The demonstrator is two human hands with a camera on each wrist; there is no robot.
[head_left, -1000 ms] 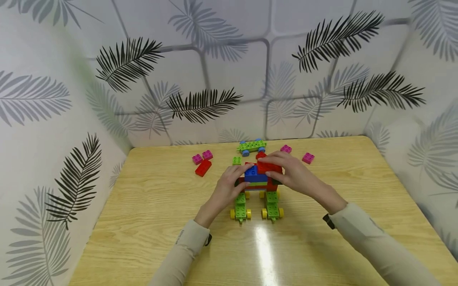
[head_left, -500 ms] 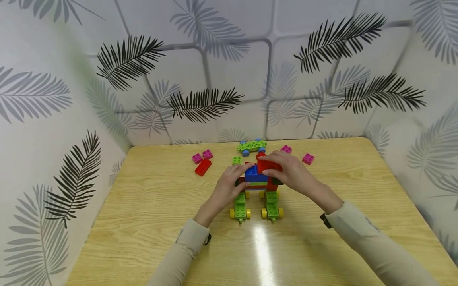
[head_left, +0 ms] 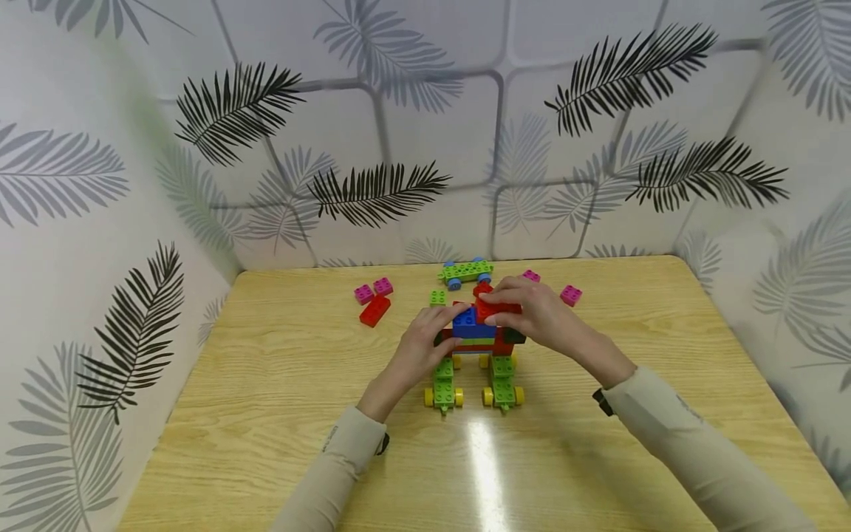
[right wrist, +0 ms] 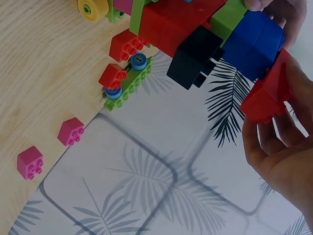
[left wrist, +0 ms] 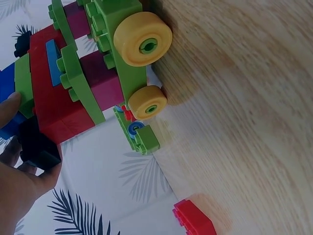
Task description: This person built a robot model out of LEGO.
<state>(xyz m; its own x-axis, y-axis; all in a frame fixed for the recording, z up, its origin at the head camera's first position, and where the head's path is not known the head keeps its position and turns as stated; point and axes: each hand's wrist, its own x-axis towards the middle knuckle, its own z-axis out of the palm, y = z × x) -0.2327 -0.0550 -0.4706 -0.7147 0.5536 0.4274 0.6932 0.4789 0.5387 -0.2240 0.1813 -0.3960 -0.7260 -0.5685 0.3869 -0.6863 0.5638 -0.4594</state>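
A toy-brick model stands on two green wheeled bases with yellow wheels. Its body is layered in red, green and blue bricks, with a black brick jutting from the side. My left hand grips the model's left end, its thumb on the green layer beside another black brick. Between thumb and fingers, my right hand pinches a red brick. This brick sits tilted against the top blue bricks, right at their studs.
Behind the model lies a green wheeled base with blue wheels, near a small red brick. Pink bricks lie at the back right; two more pink bricks and a long red brick are at the back left. A patterned wall borders the table.
My right hand has shifted slightly up and to the left with the red brick, over the blue bricks. My left hand keeps its hold on the model.
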